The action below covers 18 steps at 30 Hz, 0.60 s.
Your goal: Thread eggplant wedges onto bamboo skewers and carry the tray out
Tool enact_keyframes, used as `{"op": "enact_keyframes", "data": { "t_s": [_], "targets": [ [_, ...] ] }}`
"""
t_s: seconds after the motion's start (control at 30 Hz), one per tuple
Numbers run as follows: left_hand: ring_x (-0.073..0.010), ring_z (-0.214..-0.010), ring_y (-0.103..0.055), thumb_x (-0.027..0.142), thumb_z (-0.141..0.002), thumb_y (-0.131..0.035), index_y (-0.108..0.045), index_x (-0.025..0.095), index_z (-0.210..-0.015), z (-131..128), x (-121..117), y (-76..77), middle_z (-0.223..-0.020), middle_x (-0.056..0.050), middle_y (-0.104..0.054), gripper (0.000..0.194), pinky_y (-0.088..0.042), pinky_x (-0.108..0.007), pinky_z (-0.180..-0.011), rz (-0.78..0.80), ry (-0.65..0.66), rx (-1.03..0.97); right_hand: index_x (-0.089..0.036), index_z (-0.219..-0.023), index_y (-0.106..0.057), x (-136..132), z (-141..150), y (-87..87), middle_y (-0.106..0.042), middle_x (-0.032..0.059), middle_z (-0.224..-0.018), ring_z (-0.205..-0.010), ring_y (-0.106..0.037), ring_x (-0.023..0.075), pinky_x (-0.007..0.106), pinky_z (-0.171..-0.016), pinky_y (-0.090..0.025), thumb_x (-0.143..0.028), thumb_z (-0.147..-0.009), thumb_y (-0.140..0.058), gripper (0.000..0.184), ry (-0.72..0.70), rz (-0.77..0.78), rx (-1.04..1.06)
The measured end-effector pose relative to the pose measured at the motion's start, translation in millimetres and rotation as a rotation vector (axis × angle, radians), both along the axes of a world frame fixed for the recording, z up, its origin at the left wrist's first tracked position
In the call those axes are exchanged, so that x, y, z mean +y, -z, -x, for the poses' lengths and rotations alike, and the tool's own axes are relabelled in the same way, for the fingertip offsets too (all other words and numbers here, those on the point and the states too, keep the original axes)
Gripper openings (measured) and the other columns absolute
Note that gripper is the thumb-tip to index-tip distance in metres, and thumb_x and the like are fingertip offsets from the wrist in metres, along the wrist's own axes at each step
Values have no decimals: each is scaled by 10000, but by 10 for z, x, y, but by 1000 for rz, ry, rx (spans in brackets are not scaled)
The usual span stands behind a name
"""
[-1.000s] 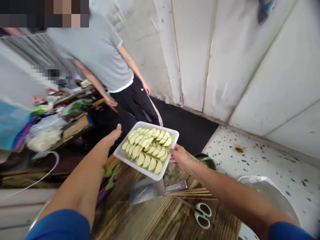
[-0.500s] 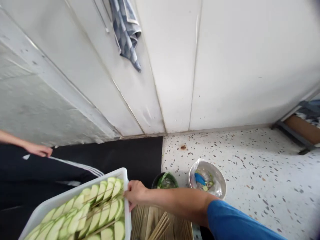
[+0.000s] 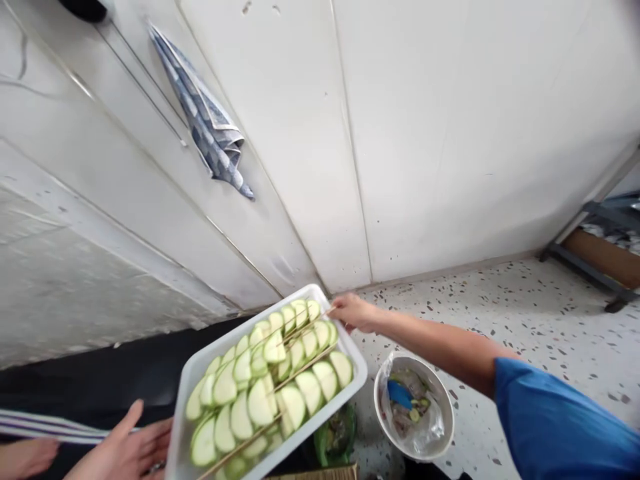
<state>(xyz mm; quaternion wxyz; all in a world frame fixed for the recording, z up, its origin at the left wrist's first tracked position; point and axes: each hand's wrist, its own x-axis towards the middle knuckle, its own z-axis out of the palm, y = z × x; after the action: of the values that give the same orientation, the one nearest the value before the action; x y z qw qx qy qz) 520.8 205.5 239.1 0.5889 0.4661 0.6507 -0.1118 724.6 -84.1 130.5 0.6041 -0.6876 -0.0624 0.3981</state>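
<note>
A white plastic tray tilts across the lower middle of the head view. Rows of green-skinned, pale zucchini slices on thin wooden skewers fill it. My right hand is closed on the tray's far right rim, beside a skewer end. At the opposite end is my left hand, coming in from the bottom edge with thumb raised and fingers spread flat against the tray's side. Its fingertips are partly hidden by the tray.
Another person's hand shows at the lower left, by striped dark trousers. A bucket lined with plastic and a green-lined bin stand on the speckled floor. A blue cloth hangs on the wall. A low rack is at right.
The view has turned right, away from the co-worker and the wooden table with scissors. The tray has moved right and up with my right hand on it. My left hand has come back into view.
</note>
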Motion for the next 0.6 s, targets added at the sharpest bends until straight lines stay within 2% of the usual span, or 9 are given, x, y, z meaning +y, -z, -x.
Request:
{"op": "enact_keyframes", "data": {
  "t_s": [0.13, 0.27, 0.37, 0.43, 0.53, 0.6],
  "targets": [
    [-260, -773, -660, 543, -795, -410, -525, 274, -1171, -437, -405, -48, -836, -23, -708, 476, -541, -383, -618, 74, 150, -188, -141, -640, -548, -665, -281, -236, -482, -64, -446, -370, -445, 49, 123, -318, -317, -185, -707, -602, 97, 182, -11, -55],
    [-222, -655, -638, 527, -833, -379, -606, 153, -927, -758, -818, -101, -694, -68, -666, 448, -524, -340, -596, 152, 366, -400, -137, -670, -557, -1388, -244, -446, -572, -25, -513, -446, -521, 81, 172, -420, -422, -198, -683, -625, 92, 365, -68, -33],
    [-173, -552, -596, 500, -848, -376, -598, 109, -758, -931, -1182, -130, -607, -77, -620, 458, -504, -293, -550, 225, 489, -542, -117, -709, -588, -1949, -57, -608, -636, 33, -590, -528, -578, 122, 231, -513, -484, -224, -691, -625, 114, 454, -93, -20],
    [-163, -512, -579, 477, -857, -370, -595, 98, -742, -1009, -1478, -136, -591, -81, -611, 455, -487, -276, -509, 250, 556, -603, -118, -717, -592, -2329, 145, -693, -647, 47, -604, -557, -595, 137, 255, -551, -500, -216, -695, -615, 103, 526, -84, -4],
    [-169, -514, -584, 468, -852, -386, -605, 100, -776, -1109, -2025, -95, -601, -79, -615, 434, -475, -267, -484, 285, 654, -603, -127, -687, -583, -2929, 527, -754, -633, 31, -569, -526, -587, 133, 248, -524, -498, -188, -673, -615, 70, 696, -57, -29],
    [-162, -521, -583, 474, -847, -397, -610, 109, -800, -1214, -2469, -28, -625, -73, -627, 425, -473, -257, -485, 315, 727, -570, -133, -647, -574, -3386, 776, -751, -601, 3, -514, -468, -553, 113, 216, -460, -468, -172, -648, -622, 62, 828, -33, -63]
  ]
}}
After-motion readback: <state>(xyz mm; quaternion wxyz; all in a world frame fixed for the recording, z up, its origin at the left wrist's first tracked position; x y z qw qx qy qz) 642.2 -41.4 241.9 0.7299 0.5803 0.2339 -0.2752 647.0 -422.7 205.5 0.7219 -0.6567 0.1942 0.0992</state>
